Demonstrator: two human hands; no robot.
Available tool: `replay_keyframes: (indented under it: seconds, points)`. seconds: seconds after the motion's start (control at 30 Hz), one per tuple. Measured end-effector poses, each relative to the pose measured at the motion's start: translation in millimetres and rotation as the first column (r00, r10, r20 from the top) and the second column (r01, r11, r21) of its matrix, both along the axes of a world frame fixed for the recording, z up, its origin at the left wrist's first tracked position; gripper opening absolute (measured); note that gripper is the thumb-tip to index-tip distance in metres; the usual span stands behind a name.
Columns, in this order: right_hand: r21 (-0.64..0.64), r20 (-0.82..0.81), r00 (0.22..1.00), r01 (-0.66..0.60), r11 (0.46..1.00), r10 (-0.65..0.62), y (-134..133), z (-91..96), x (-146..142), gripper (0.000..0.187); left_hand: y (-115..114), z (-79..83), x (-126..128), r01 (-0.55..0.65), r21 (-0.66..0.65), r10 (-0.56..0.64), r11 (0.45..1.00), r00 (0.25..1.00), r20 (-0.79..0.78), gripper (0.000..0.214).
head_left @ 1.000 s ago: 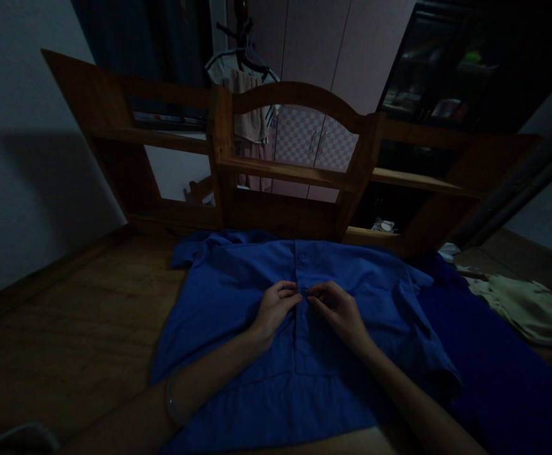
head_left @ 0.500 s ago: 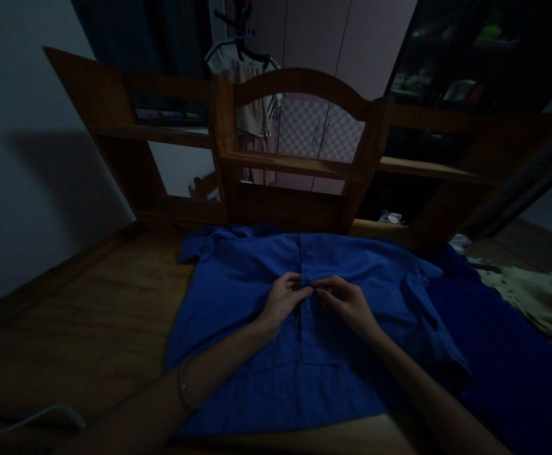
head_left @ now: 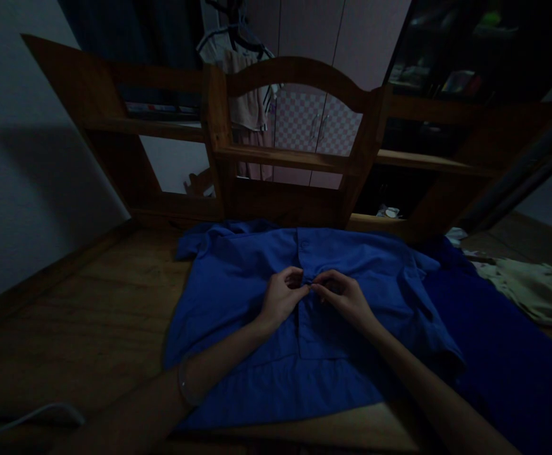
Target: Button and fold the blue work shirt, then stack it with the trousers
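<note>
A blue short-sleeved shirt (head_left: 238, 265) lies spread out on a wooden surface, its button placket running down the middle. My left hand (head_left: 282, 294) pinches the placket from the left, thumb and fingers closed on the cloth. From the right, my right hand (head_left: 339, 294) pinches the same spot, its fingertips almost meeting those of the left. The cloth is slightly bunched between them. One button (head_left: 305, 244) shows on the placket above the hands. Whatever small part lies between the fingertips is hidden.
Behind the shirt stands a wooden shelf frame (head_left: 285, 167). Darker blue cloth (head_left: 494, 354) lies at the right, with pale cloth (head_left: 536, 291) beyond it. A white cable (head_left: 43, 411) crosses the lower left of the wooden surface (head_left: 90, 335). Clothes (head_left: 250, 107) hang behind the frame.
Both hands stay at the same place on the placket, with only small finger shifts. The whole view has moved slightly.
</note>
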State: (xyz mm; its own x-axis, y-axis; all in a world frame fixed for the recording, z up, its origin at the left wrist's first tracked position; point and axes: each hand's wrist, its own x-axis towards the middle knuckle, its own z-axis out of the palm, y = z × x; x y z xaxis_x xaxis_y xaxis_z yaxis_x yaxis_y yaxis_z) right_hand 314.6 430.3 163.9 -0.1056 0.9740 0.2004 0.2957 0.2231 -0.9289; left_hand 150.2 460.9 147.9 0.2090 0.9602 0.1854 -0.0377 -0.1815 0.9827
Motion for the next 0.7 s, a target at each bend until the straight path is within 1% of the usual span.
replay_keyframes:
  seconds: [0.1,0.2,0.3,0.4,0.53,0.63,0.7]
  points:
    - [0.093,0.087,0.996,0.025,0.995,-0.033,-2.8,2.4,0.4,0.025,-5.1,4.5,0.2,-0.020,0.085,0.027,0.996,0.997,-0.073,0.025]
    - [0.225,0.198,0.977,0.033,0.974,-0.079,-6.7,6.1,-0.3,0.021,-9.5,8.8,0.3,-0.043,0.169,0.062,0.985,0.992,-0.111,0.026]
    - [0.301,0.258,0.960,0.025,0.953,-0.107,-9.0,8.9,-2.1,0.016,-11.2,10.0,0.4,-0.049,0.210,0.078,0.976,0.988,-0.133,0.023]
    - [0.320,0.277,0.952,0.033,0.947,-0.127,-9.0,9.5,-3.3,0.014,-10.1,8.7,0.4,-0.040,0.209,0.073,0.977,0.985,-0.154,0.022]
    - [0.312,0.293,0.945,0.045,0.949,-0.141,-8.3,9.0,-3.1,0.014,-7.0,5.8,0.5,-0.017,0.188,0.047,0.982,0.987,-0.157,0.019]
    - [0.287,0.287,0.948,0.051,0.957,-0.137,-8.3,8.8,-2.3,0.016,-6.1,4.4,0.9,0.007,0.184,0.020,0.983,0.989,-0.146,0.018]
    - [0.240,0.256,0.958,0.064,0.969,-0.127,-8.3,8.3,-1.6,0.018,-6.3,4.2,1.3,0.011,0.192,0.019,0.981,0.988,-0.151,0.019]
